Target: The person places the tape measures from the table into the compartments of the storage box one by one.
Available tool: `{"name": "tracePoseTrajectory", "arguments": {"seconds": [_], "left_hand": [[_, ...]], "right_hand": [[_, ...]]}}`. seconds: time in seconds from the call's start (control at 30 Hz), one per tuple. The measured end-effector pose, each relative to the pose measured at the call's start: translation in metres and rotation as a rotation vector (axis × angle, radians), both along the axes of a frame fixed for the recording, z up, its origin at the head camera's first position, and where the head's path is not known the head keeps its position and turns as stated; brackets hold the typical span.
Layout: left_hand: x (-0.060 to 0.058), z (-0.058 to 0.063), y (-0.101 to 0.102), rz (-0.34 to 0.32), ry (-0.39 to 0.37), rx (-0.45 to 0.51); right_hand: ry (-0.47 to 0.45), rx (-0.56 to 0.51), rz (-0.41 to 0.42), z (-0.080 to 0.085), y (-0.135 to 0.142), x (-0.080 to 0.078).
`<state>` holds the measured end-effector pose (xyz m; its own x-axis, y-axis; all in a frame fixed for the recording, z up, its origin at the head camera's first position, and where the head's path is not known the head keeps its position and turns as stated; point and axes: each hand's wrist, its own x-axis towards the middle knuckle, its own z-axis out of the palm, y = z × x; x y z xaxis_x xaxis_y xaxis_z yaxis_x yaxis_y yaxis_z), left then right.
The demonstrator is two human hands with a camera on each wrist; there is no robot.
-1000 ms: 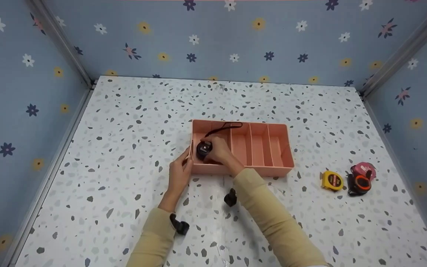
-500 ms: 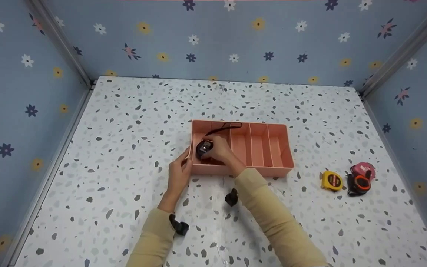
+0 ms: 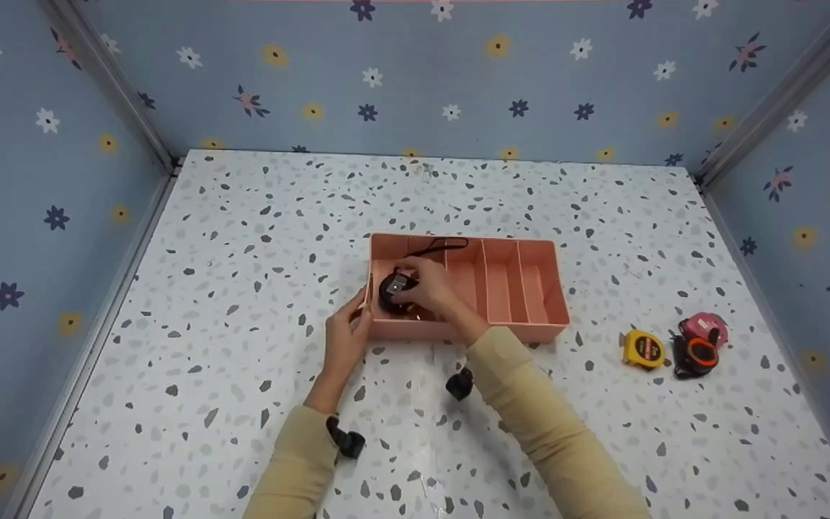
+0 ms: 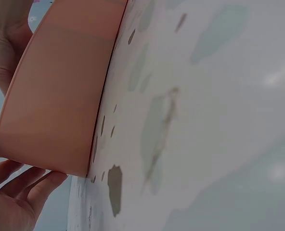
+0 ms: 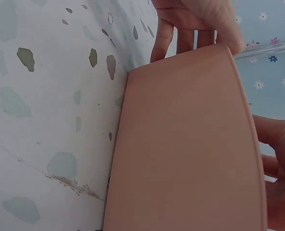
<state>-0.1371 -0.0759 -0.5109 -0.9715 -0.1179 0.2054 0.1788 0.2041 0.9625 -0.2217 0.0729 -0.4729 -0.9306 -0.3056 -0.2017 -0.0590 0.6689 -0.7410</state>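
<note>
In the head view, my right hand reaches into the left end of a pink divided box. Its thumb and fingers grip a round black tape measure with a silvery patch on top. A black wrist strap trails from it towards the box's back wall. My left hand holds the box's left end, thumb at the rim and fingers against the outside. The left wrist view has the left hand's fingers touching the box's end wall. From the right wrist, the front wall hides the tape measure.
On the table to the right of the box lie a yellow tape measure, a black and orange one and a pink one, the last two touching. Flowered panels border the table at the back and sides.
The tape measure has turned a little in my right hand, showing more of its silvery patch. Its strap has shifted slightly, and the right forearm has moved slightly right. The left hand keeps its hold.
</note>
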Motion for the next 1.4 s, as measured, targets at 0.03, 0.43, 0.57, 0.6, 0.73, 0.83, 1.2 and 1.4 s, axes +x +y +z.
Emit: {"name": "tracePoseTrajectory", "arguments": {"seconds": [0.03,0.43,0.57,0.6,0.73,0.83,1.2,1.4], "left_hand": [[0.001,0.003,0.000,-0.003,0.007,-0.007],[-0.010,-0.027,-0.002,0.010,-0.031,-0.040],[-0.011,-0.027,-0.002,0.022,-0.019,-0.046],[-0.011,-0.027,-0.002,0.023,-0.017,-0.041],[-0.011,-0.027,-0.002,0.027,-0.020,-0.034],[-0.011,-0.027,-0.001,0.030,-0.031,-0.038],[-0.010,-0.028,-0.001,0.044,-0.044,-0.055],[-0.011,-0.029,-0.001,0.040,-0.039,-0.064]], "right_hand": [[-0.002,-0.009,0.004,0.002,0.001,0.001],[0.111,-0.099,0.095,0.016,0.022,0.016],[0.139,-0.141,0.125,0.020,0.029,0.020],[0.151,-0.147,0.133,0.021,0.031,0.021],[0.186,-0.150,0.141,0.024,0.039,0.025],[0.233,-0.132,0.140,0.025,0.046,0.027],[0.341,-0.131,0.137,0.021,0.073,0.035],[0.393,-0.143,0.112,0.019,0.089,0.042]]}}
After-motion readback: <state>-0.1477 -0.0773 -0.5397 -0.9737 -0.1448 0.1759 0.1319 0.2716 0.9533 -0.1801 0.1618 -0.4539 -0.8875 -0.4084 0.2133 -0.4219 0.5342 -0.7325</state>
